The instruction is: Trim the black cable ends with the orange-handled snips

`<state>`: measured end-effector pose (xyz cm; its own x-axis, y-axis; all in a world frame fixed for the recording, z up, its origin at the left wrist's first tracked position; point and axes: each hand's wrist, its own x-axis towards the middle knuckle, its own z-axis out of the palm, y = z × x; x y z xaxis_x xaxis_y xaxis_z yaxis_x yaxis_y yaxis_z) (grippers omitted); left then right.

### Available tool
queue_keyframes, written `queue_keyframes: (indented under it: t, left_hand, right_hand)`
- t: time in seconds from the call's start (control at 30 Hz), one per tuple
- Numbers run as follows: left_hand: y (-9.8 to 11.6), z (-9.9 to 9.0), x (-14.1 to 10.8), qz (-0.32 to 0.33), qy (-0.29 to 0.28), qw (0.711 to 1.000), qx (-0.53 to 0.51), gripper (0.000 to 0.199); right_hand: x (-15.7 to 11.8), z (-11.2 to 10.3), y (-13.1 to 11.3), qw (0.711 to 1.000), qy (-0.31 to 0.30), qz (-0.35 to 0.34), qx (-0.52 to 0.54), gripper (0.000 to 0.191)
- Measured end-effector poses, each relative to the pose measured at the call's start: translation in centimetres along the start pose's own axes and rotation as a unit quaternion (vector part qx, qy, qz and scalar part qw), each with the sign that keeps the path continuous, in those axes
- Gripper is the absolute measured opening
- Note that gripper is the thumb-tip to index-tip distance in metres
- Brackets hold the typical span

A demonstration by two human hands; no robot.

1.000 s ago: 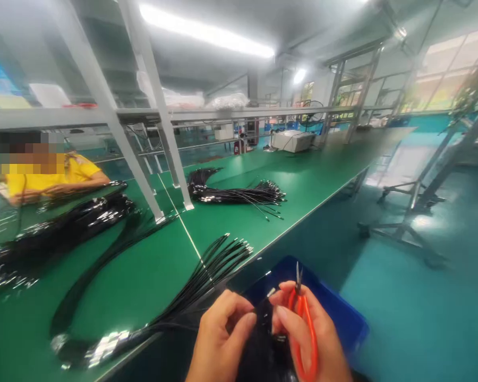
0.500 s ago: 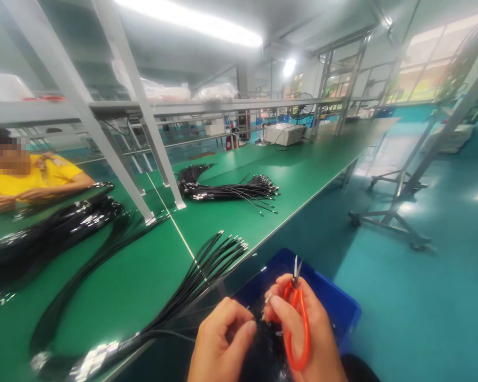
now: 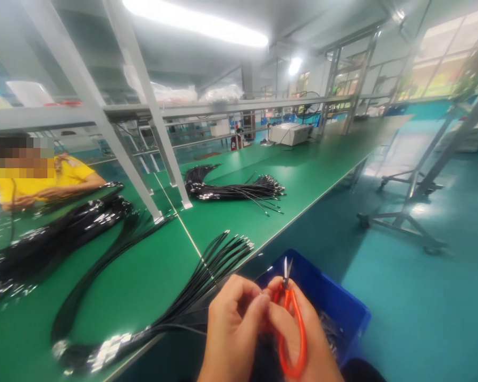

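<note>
My right hand (image 3: 313, 331) is closed around scissors (image 3: 302, 339) with orange-red handles, their blades pointing up and slightly apart. Thumb and fingers of my left hand (image 3: 233, 323) are pinched together, touching the fingertips of the right. Whatever is between those fingertips is too small and hidden to make out. A bundle of black cables (image 3: 187, 289) with pale metal tips lies on the green table (image 3: 143, 281), left of my hands. A few strands from it run toward my left wrist. Beneath my hands is a blue bin (image 3: 342, 297) with dark, shiny bits inside.
Another cable bundle (image 3: 235, 191) lies farther back. Many black cables (image 3: 59, 233) are heaped at left, near a person in a yellow shirt (image 3: 75, 172). Metal shelf posts (image 3: 163, 132) rise from the table. A white box (image 3: 289, 133) stands farther back; a wheeled frame (image 3: 406, 223) stands at right.
My hands have come together, so the left fingertips now meet the right. The scissors have shifted slightly left, and the view has turned a little left.
</note>
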<state>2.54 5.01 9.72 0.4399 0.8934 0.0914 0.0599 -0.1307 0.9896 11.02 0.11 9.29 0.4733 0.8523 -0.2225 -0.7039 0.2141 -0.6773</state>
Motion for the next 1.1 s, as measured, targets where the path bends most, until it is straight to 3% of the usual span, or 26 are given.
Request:
queue_keyframes:
  t: [0.13,0.33,0.63,0.8,0.97,1.03,1.1]
  left_hand:
    - [0.1,-0.5,0.5,-0.056,-0.06,0.989,-0.125,0.021]
    - [0.0,-0.7,0.2,-0.069,0.007,0.982,-0.174,0.022]
    - [0.0,-0.1,0.4,-0.066,-0.016,0.969,-0.239,0.02]
    - [0.0,-0.4,0.4,-0.074,0.016,0.979,-0.189,0.017]
    - [0.0,-0.4,0.6,-0.03,-0.028,0.989,-0.145,0.017]
    - [-0.1,-0.7,0.6,-0.008,0.018,0.996,-0.085,0.016]
    - [-0.1,-1.2,0.4,0.056,0.101,0.993,0.024,0.01]
  right_hand:
    - [0.1,-0.2,-0.4,0.999,-0.01,0.047,0.01,0.022]
    - [0.7,-0.7,-0.1,0.996,-0.006,0.084,0.03,0.025]
    - [0.4,-0.3,-0.3,0.994,-0.01,0.085,0.066,0.021]
    - [0.5,-0.3,-0.2,0.993,0.011,0.094,0.068,0.023]
    - [0.5,-0.1,-0.4,0.993,-0.026,0.083,0.077,0.021]
    - [0.6,0.0,-0.4,0.994,-0.017,0.081,0.069,0.021]
    - [0.6,0.1,-0.3,0.995,-0.008,0.079,0.068,0.021]
